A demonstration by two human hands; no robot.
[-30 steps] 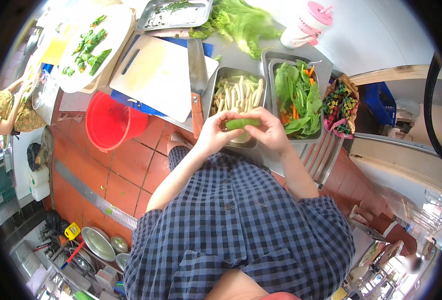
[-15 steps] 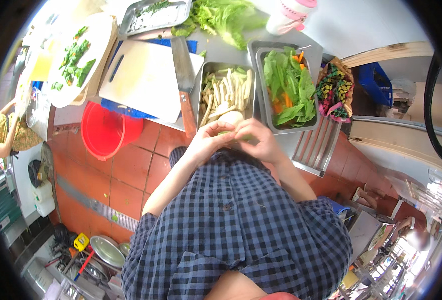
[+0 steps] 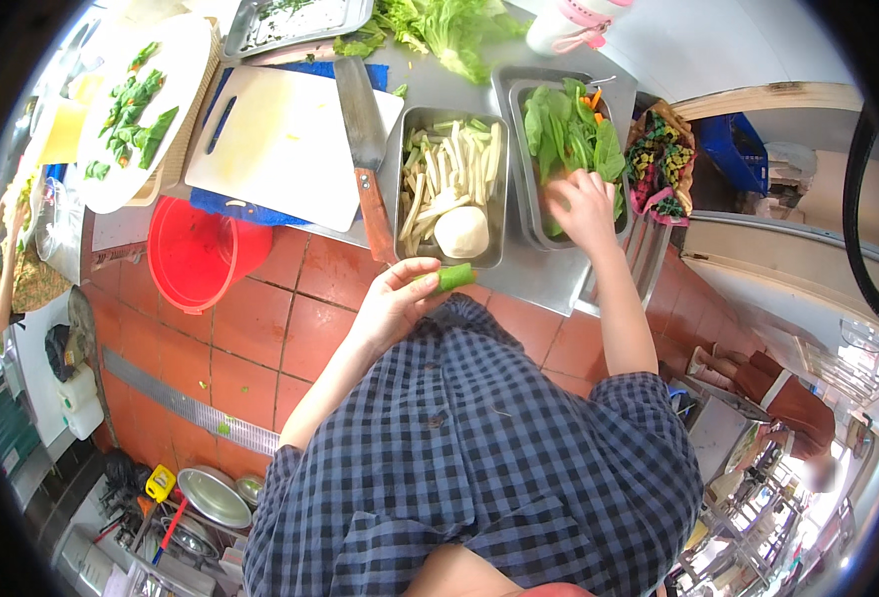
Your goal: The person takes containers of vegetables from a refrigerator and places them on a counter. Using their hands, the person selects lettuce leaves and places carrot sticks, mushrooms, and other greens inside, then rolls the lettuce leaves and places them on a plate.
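Observation:
My left hand (image 3: 400, 298) pinches a small rolled green leaf (image 3: 454, 277) between thumb and fingers, in front of my shirt. To its right, my right hand (image 3: 584, 211) reaches down into a metal tray (image 3: 524, 214) of green leaves (image 3: 569, 129) and orange strips (image 3: 597, 104). Its fingertips are blurred and partly hidden among the leaves, so I cannot see whether they grip anything. Between the two hands' sides stands another metal tray (image 3: 400, 179), filled with pale cut sticks (image 3: 444, 179) and one round whitish piece (image 3: 461, 232).
A cleaver (image 3: 362, 119) lies along the right of a white cutting board (image 3: 270, 149), its wooden handle over the counter edge. Leaf rolls lie on a white oval plate (image 3: 166, 75). A red bucket (image 3: 206, 254) stands below. Lettuce (image 3: 449, 45) and a white-pink tumbler (image 3: 569, 25) are behind.
My hands were together in front of the tray of pale sticks. My right hand has moved right into the leaf tray; my left stays near, now showing the rolled leaf.

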